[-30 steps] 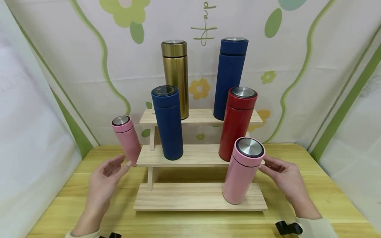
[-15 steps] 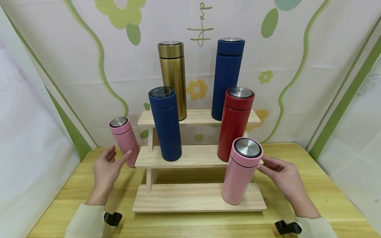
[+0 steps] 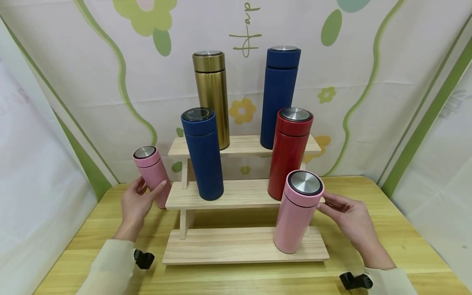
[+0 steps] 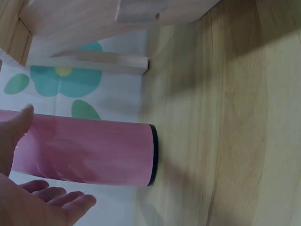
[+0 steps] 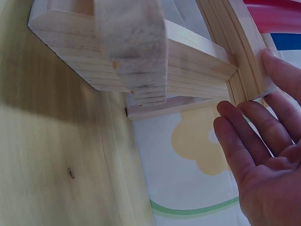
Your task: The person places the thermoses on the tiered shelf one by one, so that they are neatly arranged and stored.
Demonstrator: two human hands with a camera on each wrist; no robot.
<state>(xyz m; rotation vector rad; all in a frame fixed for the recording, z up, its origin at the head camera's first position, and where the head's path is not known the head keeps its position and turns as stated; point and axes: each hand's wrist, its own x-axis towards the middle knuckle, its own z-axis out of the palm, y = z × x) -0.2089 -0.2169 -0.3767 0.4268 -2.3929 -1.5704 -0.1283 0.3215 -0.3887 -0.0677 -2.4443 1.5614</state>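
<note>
On the table left of the stepped wooden stand [image 3: 236, 246], a pink thermos [image 3: 154, 174] with a steel-topped lid stands upright. My left hand [image 3: 135, 205] is beside it, thumb and fingers spread on either side; in the left wrist view the fingers look extended below the pink body [image 4: 89, 148], not closed round it. Another pink thermos [image 3: 296, 223] is on the bottom step at right. My right hand [image 3: 348, 219] is at the right end of the middle step; in the right wrist view its relaxed fingers [image 5: 235, 146] lie at the board's end [image 5: 251, 70].
A blue thermos [image 3: 204, 159] and a red thermos [image 3: 289, 159] occupy the middle step. Behind them, a gold thermos [image 3: 212, 98] and a taller blue thermos [image 3: 279, 98] stand on the top step. A flower-patterned cloth [image 3: 177, 82] hangs behind the wooden table [image 3: 221, 280].
My left hand has moved forward and up to the pink thermos at left, its thumb now in front of the body. My right hand stays in place; the view has shifted slightly.
</note>
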